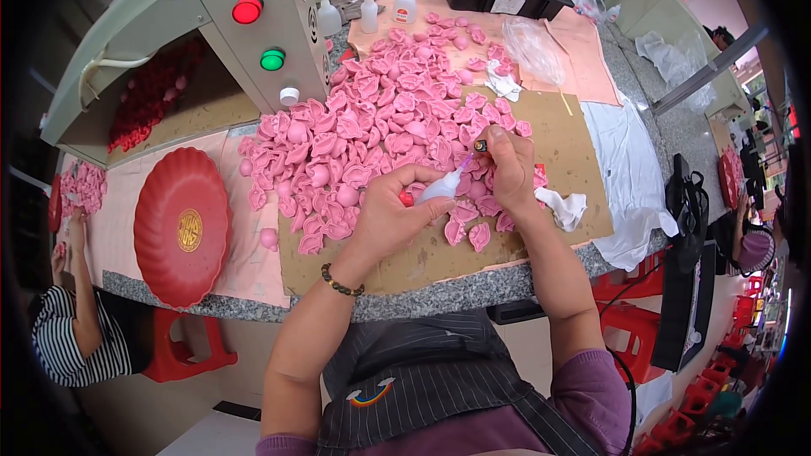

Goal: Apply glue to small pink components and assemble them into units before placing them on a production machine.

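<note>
1. A white bottle [439, 191] is clasped by the left hand [393, 215].
2. Near its nozzle [459, 172], a dark item [481, 145] is pinched by the right hand [513, 171].
3. Pink pieces [365, 123] are heaped beyond the fingers [414, 173].

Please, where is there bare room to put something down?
The brown board is bare between the pink pieces and white sheet at right; pink mat is bare between red tray and board's left edge. Crowded: the middle, pieces heaped beyond the left hand.
</note>
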A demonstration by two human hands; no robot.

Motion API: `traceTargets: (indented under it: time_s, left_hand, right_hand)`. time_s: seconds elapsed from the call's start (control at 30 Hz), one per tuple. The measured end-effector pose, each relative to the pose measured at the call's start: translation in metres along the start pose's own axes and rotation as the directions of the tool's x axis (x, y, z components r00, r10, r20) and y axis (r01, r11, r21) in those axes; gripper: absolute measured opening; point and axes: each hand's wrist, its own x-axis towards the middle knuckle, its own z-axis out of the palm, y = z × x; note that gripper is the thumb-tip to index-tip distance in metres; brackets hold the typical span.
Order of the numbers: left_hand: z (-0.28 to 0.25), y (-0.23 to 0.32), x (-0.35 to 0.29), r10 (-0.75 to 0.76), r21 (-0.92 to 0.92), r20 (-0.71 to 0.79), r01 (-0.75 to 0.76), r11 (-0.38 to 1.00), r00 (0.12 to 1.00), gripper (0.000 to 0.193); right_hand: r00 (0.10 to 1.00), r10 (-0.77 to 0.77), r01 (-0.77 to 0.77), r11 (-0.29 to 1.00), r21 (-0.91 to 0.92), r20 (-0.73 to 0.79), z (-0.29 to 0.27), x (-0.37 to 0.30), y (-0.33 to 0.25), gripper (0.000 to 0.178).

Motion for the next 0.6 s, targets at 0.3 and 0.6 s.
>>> traceTargets:
  time_s: [0.3,0.6]
  left_hand:
    - [0.001,-0.002,0.0,-0.007,-0.019,0.017,0.008,1.0,1.0,0.026]
    - [-0.003,0.009,0.004,-0.043,-0.026,-0.052,0.042,0.999,0.998,0.028]
  right_hand:
    - [1.0,0.021,-0.021,1.0,0.011,-0.022,-0.002,0.0,0.0,0.044]
    - [0.932,-0.14,-0.225,0.502,-0.835,-0.335,-0.087,0.044,0.02,0.049]
